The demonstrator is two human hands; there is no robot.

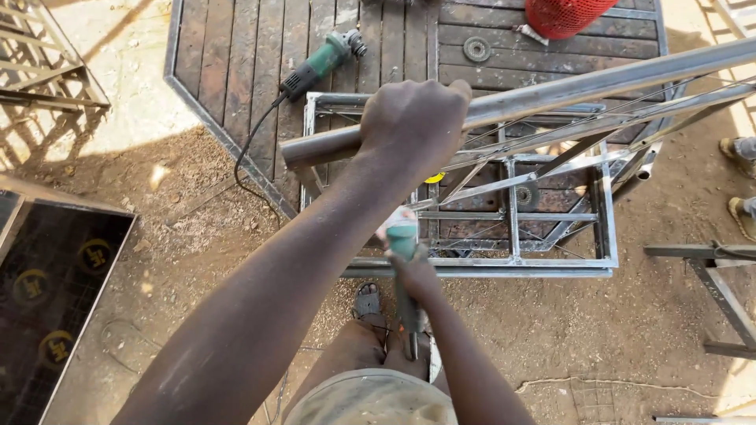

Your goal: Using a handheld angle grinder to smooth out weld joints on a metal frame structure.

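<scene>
My left hand (413, 126) is closed around the end of a long grey steel tube (598, 83) that runs up to the right, above a welded square-tube metal frame (516, 264). Lower down, my right hand (416, 275) grips a green angle grinder (402, 236), held just in front of the frame's near edge. The grinder's disc is hidden behind my hand and arm. My sandalled foot (368, 303) stands on the dirt below.
A second green angle grinder (323, 59) with a black cable lies on a wooden platform (236, 47), near a loose disc (476, 49) and red mesh (563, 12). Another person's feet (740, 153) are at the right. A dark panel (47, 291) lies left, a metal stand (724, 291) right.
</scene>
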